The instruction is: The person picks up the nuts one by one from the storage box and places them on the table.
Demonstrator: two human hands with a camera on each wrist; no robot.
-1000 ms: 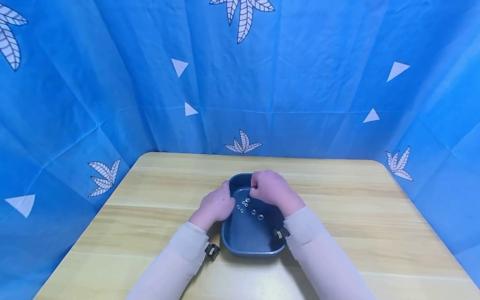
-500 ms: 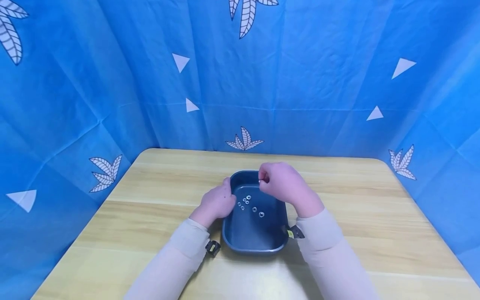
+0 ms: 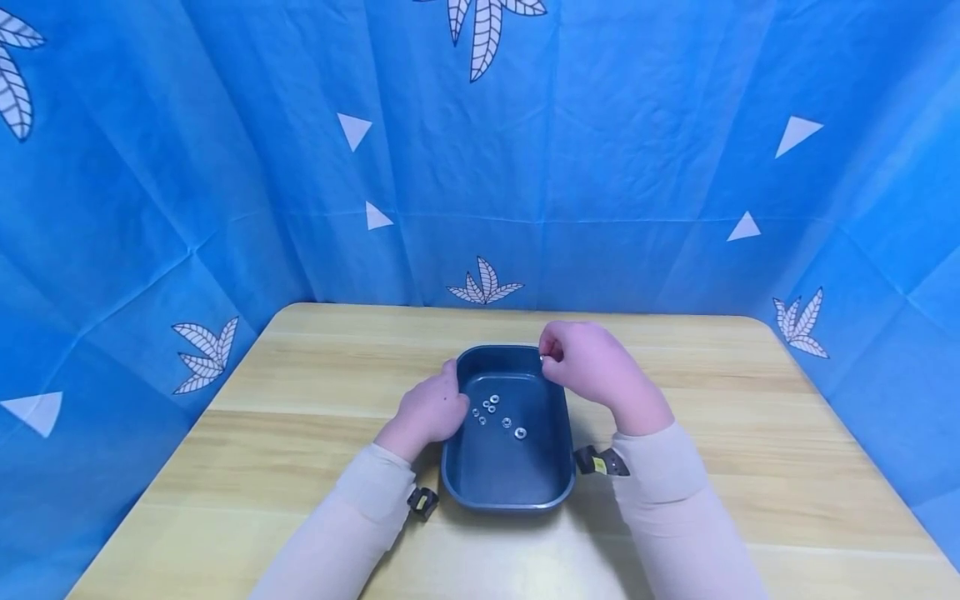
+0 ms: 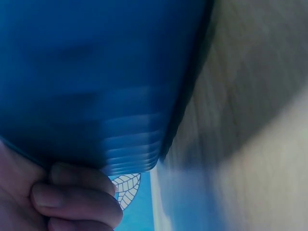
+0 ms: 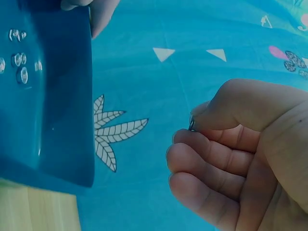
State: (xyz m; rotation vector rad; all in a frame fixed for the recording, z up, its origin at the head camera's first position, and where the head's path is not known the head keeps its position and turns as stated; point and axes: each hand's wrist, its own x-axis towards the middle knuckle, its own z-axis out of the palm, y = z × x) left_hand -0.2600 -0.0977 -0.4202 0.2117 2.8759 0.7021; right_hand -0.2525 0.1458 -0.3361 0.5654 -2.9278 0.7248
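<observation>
A dark blue rectangular tray (image 3: 510, 479) stands on the table in the head view. My left hand (image 3: 429, 413) grips its left wall, thumb over the rim and fingers against the outside, as the left wrist view shows. Several small silver nuts (image 3: 521, 433) lie loose on the tray's floor, mostly toward its left and middle. Above the far right corner of the tray is my right hand (image 3: 603, 367). Between its thumb and index finger it pinches one small metal nut (image 5: 192, 124), seen edge-on in the right wrist view; the other fingers are curled below.
The tray sits on a light wooden table (image 3: 750, 467) with rounded far corners. A blue curtain (image 3: 637, 150) with white leaves and triangles hangs behind and at both sides. A small black camera is strapped at each cuff.
My right hand has risen from inside the tray and moved right to its far right corner, with a nut between the fingertips. The left hand keeps its grip on the tray.
</observation>
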